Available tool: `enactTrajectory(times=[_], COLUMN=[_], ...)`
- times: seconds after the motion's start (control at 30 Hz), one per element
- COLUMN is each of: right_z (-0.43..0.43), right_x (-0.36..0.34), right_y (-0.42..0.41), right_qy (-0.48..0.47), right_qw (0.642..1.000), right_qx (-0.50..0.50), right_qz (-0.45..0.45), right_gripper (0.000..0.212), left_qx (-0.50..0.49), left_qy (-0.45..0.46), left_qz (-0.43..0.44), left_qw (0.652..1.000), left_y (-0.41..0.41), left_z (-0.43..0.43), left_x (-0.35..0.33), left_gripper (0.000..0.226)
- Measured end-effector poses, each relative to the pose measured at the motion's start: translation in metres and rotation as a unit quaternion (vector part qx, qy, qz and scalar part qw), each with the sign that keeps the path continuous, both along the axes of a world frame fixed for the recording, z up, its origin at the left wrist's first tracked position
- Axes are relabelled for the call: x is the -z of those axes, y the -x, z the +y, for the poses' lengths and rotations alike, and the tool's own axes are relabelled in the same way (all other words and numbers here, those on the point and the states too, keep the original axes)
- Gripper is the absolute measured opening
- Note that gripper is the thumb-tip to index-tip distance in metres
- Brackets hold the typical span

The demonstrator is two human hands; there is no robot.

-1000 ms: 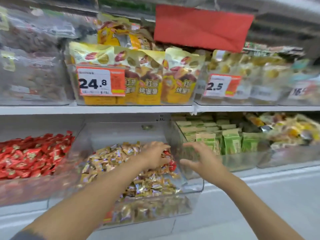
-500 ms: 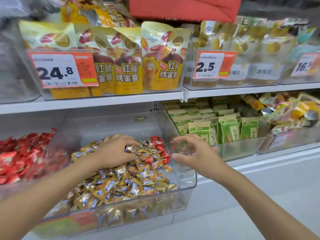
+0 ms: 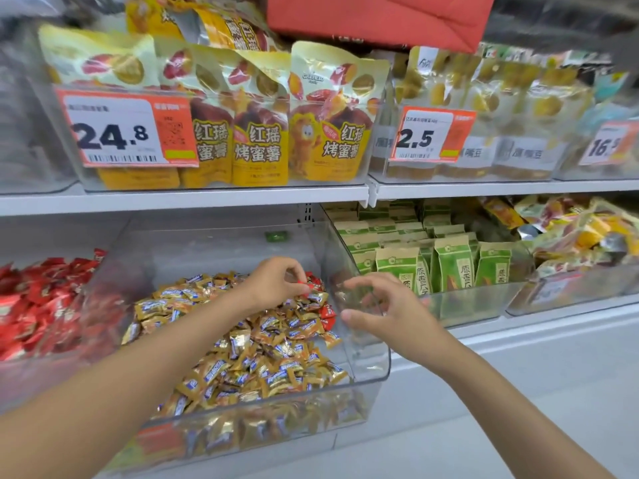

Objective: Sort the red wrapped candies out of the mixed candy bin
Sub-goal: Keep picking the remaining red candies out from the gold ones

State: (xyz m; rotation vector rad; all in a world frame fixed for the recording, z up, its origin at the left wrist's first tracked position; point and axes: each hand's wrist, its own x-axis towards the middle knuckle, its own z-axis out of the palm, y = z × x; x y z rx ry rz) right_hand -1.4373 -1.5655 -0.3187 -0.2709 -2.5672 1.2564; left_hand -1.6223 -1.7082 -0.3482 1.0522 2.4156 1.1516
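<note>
Pinching with the left grip [image 3: 276, 285] one red candy [image 3: 305, 284] between thumb and fingertips, at 1 o'clock on the heap inside the clear mixed bin [image 3: 368, 361]. Hovering with the right grip [image 3: 383, 312] at 3 o'clock of that pinch, fingers spread and loosely curled, holding nothing visible, right at the bin's side wall; cannot tell whether touching it.

Best done, by judgement, with a straight upward lift, to avoid snagging the gold candies [image 3: 262, 350] and tipping them over the low front lip. Then probably a carry toward 9 o'clock, to the bin of red candies [image 3: 38, 305] next door, its likely home.

Worth taking next: more red wrappers [image 3: 326, 311] at 5 o'clock of the pinch, half buried among gold ones, so calling for fingertip picking rather than scooping.

In the way: the mixed bin's tall left side, needing a lift over.

Around: green packets [image 3: 449, 267] at 3 o'clock, yellow snack bags [image 3: 328, 112] on the shelf [image 3: 214, 198] at 12 o'clock beside a price tag [image 3: 128, 133] reading 24.8, a red sign [image 3: 380, 15] above.
</note>
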Motion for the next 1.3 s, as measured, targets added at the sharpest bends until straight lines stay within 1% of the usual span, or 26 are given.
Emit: enactTrajectory(times=[0.03, 0.07, 0.13, 0.2, 0.23, 0.3, 0.33, 0.4, 0.47, 0.57, 0.63, 0.7, 0.8, 0.83, 0.9, 0.97, 1.0, 1.03, 1.1, 1.17, 1.23, 1.3], right_z=[0.0, 0.0, 0.001, 0.0, 0.001, 0.001, 0.001, 0.001, 0.001, 0.0, -0.002, -0.005, -0.009, -0.011, -0.022, -0.038, -0.046, -0.054, -0.06, -0.056, -0.052, -0.053], right_x=[0.0, 0.0, 0.001, 0.002, 0.002, 0.002, 0.001, 0.002, 0.002, 0.001, -0.001, -0.002, -0.009, -0.013, -0.023, -0.031, -0.031, -0.027, -0.01, 0.012, 0.034, 0.049], right_y=[0.0, 0.0, 0.0, -0.001, -0.001, 0.0, 0.0, 0.001, 0.001, 0.002, 0.001, 0.0, -0.001, -0.001, 0.002, 0.014, 0.025, 0.039, 0.073, 0.106, 0.126, 0.135], right_qy=[0.001, 0.003, 0.003, -0.001, -0.002, -0.003, 0.0, 0.009, 0.013, 0.014, 0.015, 0.005, -0.049, -0.086, -0.15, -0.17, -0.171, -0.174, -0.182, -0.174, -0.176, -0.201], right_qw=[1.0, 1.0, 1.0, 1.0, 1.0, 1.0, 1.0, 1.0, 1.0, 1.0, 1.0, 0.999, 0.998, 0.996, 0.985, 0.976, 0.977, 0.98, 0.982, 0.97, 0.952, 0.935], right_qx=[0.0, 0.0, 0.002, 0.005, 0.007, 0.009, 0.012, 0.013, 0.013, 0.017, 0.022, 0.023, 0.025, 0.034, 0.059, 0.066, 0.057, 0.04, 0.018, 0.027, 0.043, 0.011], right_qz=[-0.001, -0.002, -0.001, 0.0, -0.002, -0.008, -0.009, -0.009, -0.012, -0.012, -0.016, -0.023, -0.027, -0.011, 0.065, 0.121, 0.115, 0.083, -0.041, -0.17, -0.247, -0.29], right_gripper=[0.035, 0.035, 0.034, 0.035, 0.036, 0.037, 0.037, 0.037, 0.037, 0.036, 0.036, 0.036, 0.038, 0.037, 0.031, 0.023, 0.022, 0.025, 0.038, 0.055, 0.063, 0.068], left_qx=[0.005, 0.012, 0.033, 0.071, 0.094, 0.118, 0.117, 0.104, 0.084, 0.06, 0.043, 0.017, -0.035, -0.055, -0.076, -0.089, -0.104, -0.125, -0.16, -0.173, -0.169, -0.171], left_qy=[0.012, 0.025, 0.064, 0.132, 0.175, 0.234, 0.243, 0.227, 0.178, 0.083, 0.031, -0.009, -0.022, -0.02, -0.012, -0.012, -0.018, -0.023, -0.022, -0.013, -0.012, -0.008], left_qz=[-0.001, -0.001, 0.006, 0.043, 0.067, 0.11, 0.121, 0.125, 0.099, 0.028, -0.005, -0.019, -0.016, -0.012, 0.003, 0.018, 0.023, 0.025, 0.033, 0.038, 0.037, 0.036], left_qw=[1.0, 1.0, 0.997, 0.988, 0.978, 0.959, 0.955, 0.96, 0.976, 0.994, 0.999, 1.0, 0.999, 0.998, 0.997, 0.996, 0.994, 0.992, 0.986, 0.984, 0.985, 0.985], left_y=[0.0, -0.001, -0.007, -0.009, -0.009, -0.004, -0.001, 0.005, 0.006, 0.002, 0.001, 0.002, 0.001, 0.002, 0.002, 0.001, -0.002, -0.003, -0.006, -0.01, -0.011, -0.012], left_z=[0.008, 0.016, 0.031, 0.039, 0.04, 0.036, 0.033, 0.029, 0.024, 0.013, -0.002, -0.022, -0.056, -0.067, -0.088, -0.104, -0.109, -0.112, -0.114, -0.114, -0.114, -0.114], left_x=[0.003, 0.007, 0.017, 0.03, 0.035, 0.039, 0.04, 0.043, 0.044, 0.032, 0.017, 0.003, -0.012, -0.014, -0.016, -0.013, -0.012, -0.01, -0.006, -0.001, 0.004, 0.007], left_gripper=[0.005, 0.007, 0.021, 0.022, 0.023, 0.04, 0.045, 0.048, 0.049, 0.03, 0.028, 0.029, 0.023, 0.022, 0.025, 0.029, 0.032, 0.035, 0.039, 0.041, 0.045, 0.047])
